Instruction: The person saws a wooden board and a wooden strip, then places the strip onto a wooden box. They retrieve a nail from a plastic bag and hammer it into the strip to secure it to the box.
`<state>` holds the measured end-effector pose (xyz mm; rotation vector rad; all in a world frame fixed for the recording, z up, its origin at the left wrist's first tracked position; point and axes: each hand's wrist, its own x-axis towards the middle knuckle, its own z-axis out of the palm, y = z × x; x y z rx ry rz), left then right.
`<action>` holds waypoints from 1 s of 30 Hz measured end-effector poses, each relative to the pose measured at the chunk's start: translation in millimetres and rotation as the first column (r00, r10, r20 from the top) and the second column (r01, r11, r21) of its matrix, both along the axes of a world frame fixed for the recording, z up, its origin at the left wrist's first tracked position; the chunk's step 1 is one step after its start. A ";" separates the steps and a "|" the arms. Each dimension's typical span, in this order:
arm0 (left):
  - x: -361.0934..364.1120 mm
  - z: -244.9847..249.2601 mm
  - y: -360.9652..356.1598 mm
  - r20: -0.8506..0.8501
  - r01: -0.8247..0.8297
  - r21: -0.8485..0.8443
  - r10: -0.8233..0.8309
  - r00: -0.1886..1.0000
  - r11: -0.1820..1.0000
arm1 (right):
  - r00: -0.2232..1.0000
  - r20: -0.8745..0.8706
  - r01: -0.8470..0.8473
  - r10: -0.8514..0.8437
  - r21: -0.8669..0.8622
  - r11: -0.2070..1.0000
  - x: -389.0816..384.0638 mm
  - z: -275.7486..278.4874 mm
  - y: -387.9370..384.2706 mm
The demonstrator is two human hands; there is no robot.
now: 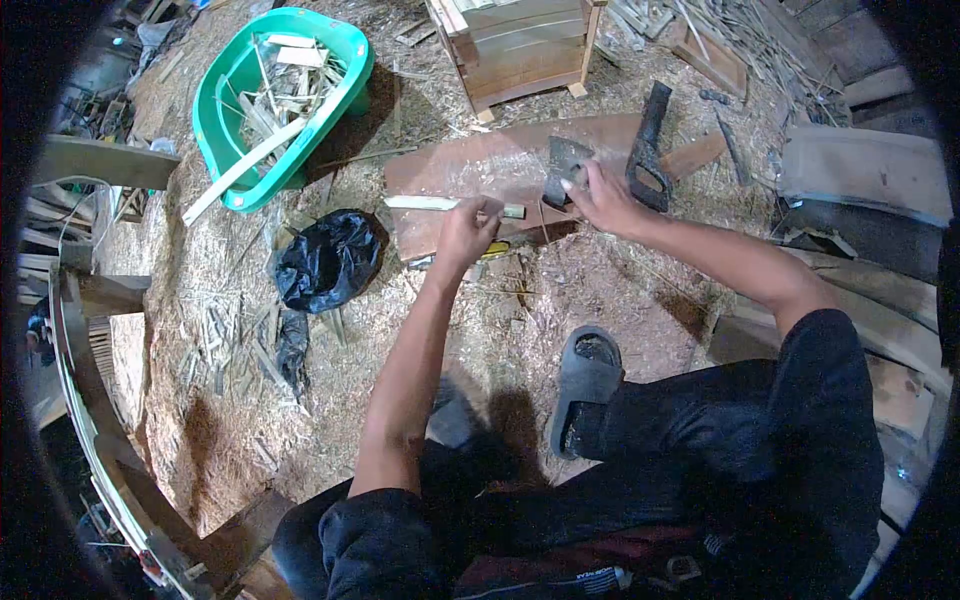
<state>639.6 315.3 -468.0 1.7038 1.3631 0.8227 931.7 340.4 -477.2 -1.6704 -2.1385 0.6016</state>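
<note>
My left hand is closed on a pale wood strip, which lies across a reddish-brown board on the floor. My right hand grips a dark, wide metal blade just right of the strip's end. Its handle is hidden, so the exact kind of tool cannot be told. Beside that hand lies a black tool with a loop-shaped grip. A yellow-and-black tool sits at the board's near edge, partly behind my left wrist.
A green plastic tub of wood scraps stands at the upper left, with a long strip leaning over its rim. A black plastic bag lies nearer. A wooden box stands beyond the board. Shavings cover the floor; planks line the right.
</note>
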 end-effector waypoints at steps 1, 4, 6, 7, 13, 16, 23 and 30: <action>1.2 4.0 0.9 -0.018 0.006 0.038 -0.006 1.000 0.999 | 0.993 0.100 -0.064 0.057 0.076 0.995 7.2 -4.4 -4.5; 4.9 6.0 12.2 -0.073 0.023 0.170 -0.011 0.997 0.985 | 0.968 0.175 -0.179 0.178 -0.013 0.984 10.6 -0.1 1.4; 7.3 7.9 20.1 -0.097 0.039 0.263 -0.014 0.995 0.964 | 0.956 0.158 -0.233 0.249 -0.109 0.966 11.6 3.9 14.1; 4.0 4.7 20.4 -0.074 0.058 0.170 -0.046 0.996 0.984 | 0.959 0.119 -0.236 0.257 -0.165 0.958 8.5 6.5 16.5; 4.1 -30.0 28.2 0.140 0.045 -0.185 -0.019 0.990 0.982 | 0.958 -0.285 -0.217 0.016 -0.689 0.692 -8.7 83.5 15.4; 8.0 -28.6 23.8 0.116 0.078 -0.071 -0.069 0.991 0.994 | 0.990 -0.139 -0.088 0.018 -0.522 0.848 -9.0 53.0 9.3; 7.1 -21.6 24.8 0.103 0.112 -0.025 -0.109 0.989 0.993 | 0.999 -0.027 -0.048 0.041 -0.377 0.925 -27.0 44.6 1.7; 8.5 -24.2 24.5 0.046 0.131 0.043 -0.133 0.990 0.990 | 0.991 -0.066 -0.130 0.115 -0.344 0.930 -18.9 18.2 4.2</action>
